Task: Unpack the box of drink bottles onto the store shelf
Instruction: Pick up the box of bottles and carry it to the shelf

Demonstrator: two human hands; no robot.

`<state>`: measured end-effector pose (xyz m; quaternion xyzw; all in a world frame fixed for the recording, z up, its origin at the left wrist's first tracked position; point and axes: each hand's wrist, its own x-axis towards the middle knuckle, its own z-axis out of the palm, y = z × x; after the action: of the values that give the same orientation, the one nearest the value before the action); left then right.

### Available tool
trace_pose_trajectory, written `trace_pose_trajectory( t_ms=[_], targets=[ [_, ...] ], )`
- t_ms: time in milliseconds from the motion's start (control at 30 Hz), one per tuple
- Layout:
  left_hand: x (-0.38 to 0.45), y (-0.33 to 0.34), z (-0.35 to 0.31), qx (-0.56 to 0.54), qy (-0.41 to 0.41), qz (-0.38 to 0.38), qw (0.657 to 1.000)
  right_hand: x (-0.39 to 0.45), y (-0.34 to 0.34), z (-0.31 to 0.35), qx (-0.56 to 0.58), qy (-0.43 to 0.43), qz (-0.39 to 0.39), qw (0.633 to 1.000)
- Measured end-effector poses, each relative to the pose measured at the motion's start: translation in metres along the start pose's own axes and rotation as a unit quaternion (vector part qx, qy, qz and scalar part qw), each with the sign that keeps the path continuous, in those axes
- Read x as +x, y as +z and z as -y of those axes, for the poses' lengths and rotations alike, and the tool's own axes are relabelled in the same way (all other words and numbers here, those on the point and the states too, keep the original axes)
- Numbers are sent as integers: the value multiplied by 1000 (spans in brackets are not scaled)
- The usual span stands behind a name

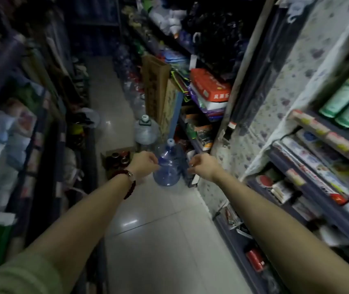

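Observation:
An open cardboard box (114,153) holding several dark drink bottles sits on the aisle floor, just left of and beyond my left hand. My left hand (144,163) and my right hand (201,164) reach forward over the aisle, fingers loosely curled, holding nothing. Both hands are above the floor and apart from the box. A dark bead bracelet (130,183) circles my left wrist. The store shelf (309,175) on the right carries green bottles (347,102) on an upper level.
Big blue water jugs (168,166) stand on the floor between and beyond my hands, with another jug (146,129) behind. Tall cardboard boxes (155,88) lean against the right shelving. Packed shelves (20,132) line the left. A tiled floor (154,230) runs down the narrow aisle.

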<state>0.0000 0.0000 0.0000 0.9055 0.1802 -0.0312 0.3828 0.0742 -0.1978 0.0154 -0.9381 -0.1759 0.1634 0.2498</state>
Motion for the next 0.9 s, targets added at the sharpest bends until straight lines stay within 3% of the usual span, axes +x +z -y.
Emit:
trace_pose_trajectory(
  t_ms=[400,900],
  targets=[
    [6,-25,81,-14,-91,-15,996,69,69,37,10,-42,90,995],
    [145,-69,83,-34,-212,-130,968,258,55,81,-46,-131,176,975]
  ],
)
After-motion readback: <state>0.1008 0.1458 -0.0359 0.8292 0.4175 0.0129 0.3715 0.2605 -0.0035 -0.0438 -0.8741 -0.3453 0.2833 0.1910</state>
